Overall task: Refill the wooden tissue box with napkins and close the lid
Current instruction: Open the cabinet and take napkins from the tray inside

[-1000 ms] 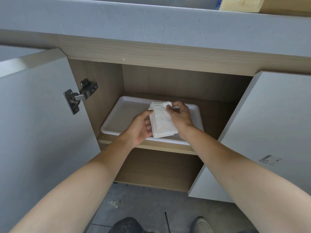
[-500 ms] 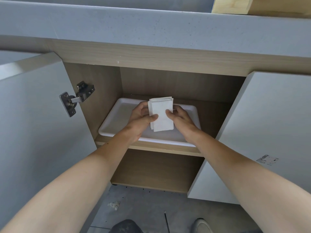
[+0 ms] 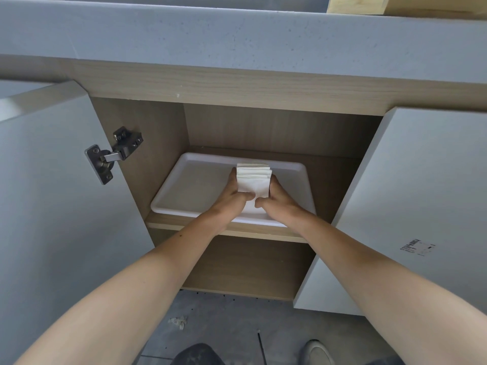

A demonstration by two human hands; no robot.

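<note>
A stack of white napkins [image 3: 253, 181] stands on edge over a white tray [image 3: 195, 185] on the cabinet shelf. My left hand [image 3: 232, 197] presses the stack from its left side and my right hand [image 3: 279, 197] from its right, thumbs meeting on the front napkin. Both hands hold the stack together. At the top right edge of the view, a pale wooden piece [image 3: 354, 5] rests on the grey counter; it may be the tissue box, but most of it is cut off.
The cabinet stands open with a grey door [image 3: 47, 206] swung out at left, its metal hinge [image 3: 112, 154] showing, and another grey door [image 3: 421, 206] at right. A grey counter slab [image 3: 237, 40] overhangs above. My shoes and a scrap of paper [image 3: 178, 321] are on the floor below.
The napkin stack has turned from tilted flat to upright and squared between both hands. My hands have shifted slightly deeper over the tray.
</note>
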